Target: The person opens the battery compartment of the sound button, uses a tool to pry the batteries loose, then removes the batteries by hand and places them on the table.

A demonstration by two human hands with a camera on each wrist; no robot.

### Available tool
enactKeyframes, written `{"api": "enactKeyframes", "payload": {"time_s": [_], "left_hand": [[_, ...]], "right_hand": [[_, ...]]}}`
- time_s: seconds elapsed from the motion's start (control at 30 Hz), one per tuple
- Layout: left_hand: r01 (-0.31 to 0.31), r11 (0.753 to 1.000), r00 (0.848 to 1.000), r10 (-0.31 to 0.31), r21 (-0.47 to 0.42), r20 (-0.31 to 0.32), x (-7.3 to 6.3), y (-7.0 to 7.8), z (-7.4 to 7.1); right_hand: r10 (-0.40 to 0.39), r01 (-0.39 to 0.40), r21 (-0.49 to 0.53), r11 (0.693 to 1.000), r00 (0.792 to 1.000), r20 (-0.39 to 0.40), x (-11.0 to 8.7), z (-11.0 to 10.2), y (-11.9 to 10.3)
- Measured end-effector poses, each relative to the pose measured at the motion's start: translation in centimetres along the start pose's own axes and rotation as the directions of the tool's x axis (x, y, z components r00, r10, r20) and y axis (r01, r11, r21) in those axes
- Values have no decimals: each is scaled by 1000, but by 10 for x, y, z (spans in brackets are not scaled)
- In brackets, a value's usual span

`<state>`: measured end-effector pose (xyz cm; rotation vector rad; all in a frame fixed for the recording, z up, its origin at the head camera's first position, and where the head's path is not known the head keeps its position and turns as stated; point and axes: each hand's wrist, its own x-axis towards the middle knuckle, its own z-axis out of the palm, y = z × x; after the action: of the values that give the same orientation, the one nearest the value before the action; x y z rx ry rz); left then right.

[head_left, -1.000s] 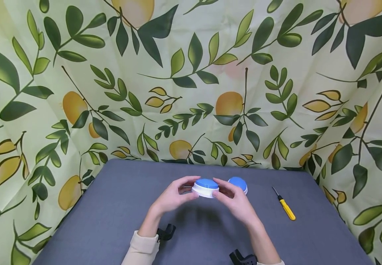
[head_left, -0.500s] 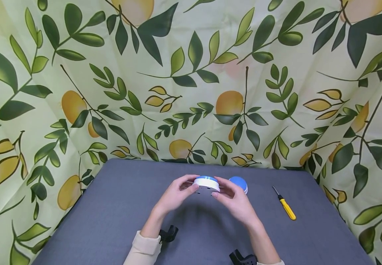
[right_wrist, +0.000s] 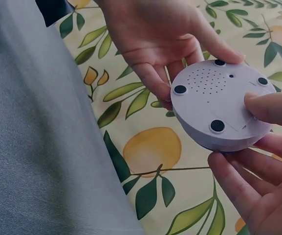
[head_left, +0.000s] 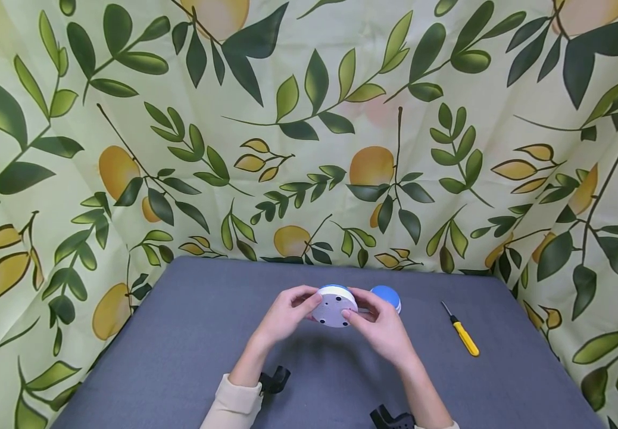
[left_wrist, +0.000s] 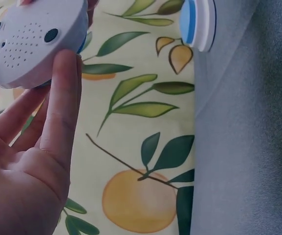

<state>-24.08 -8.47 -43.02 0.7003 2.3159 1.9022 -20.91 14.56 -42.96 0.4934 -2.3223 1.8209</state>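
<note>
A round white push button (head_left: 330,311) with a blue top is held up above the table between both hands, tilted so its underside faces me. That underside (right_wrist: 219,105) shows small speaker holes, a battery cover and black round feet. My left hand (head_left: 283,317) grips its left edge, thumb on the rim and fingers behind. From the right, my right hand (head_left: 383,325) holds it, with the thumb pressed on the underside by the cover and the fingers beneath. The blue top is mostly hidden. A second blue and white push button (head_left: 386,298) sits on the table just behind my right hand.
A screwdriver (head_left: 461,333) with a yellow handle lies on the grey table (head_left: 207,316) to the right. Cloth (head_left: 309,137) printed with leaves and fruit hangs behind and at both sides. A black wrist mount (head_left: 275,379) is strapped on each arm.
The held push button has been tipped up: its blue top faced upward a second ago, and now its underside faces me. The right thumb has come onto the underside. The other things stay put.
</note>
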Motion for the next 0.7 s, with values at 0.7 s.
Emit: {"api": "enactKeyframes", "payload": {"time_s": [0.7], "left_hand": [[-92, 992, 996, 89, 87, 30, -3, 5, 1]], "right_hand": [[152, -141, 149, 979, 986, -64, 2, 1, 0]]}}
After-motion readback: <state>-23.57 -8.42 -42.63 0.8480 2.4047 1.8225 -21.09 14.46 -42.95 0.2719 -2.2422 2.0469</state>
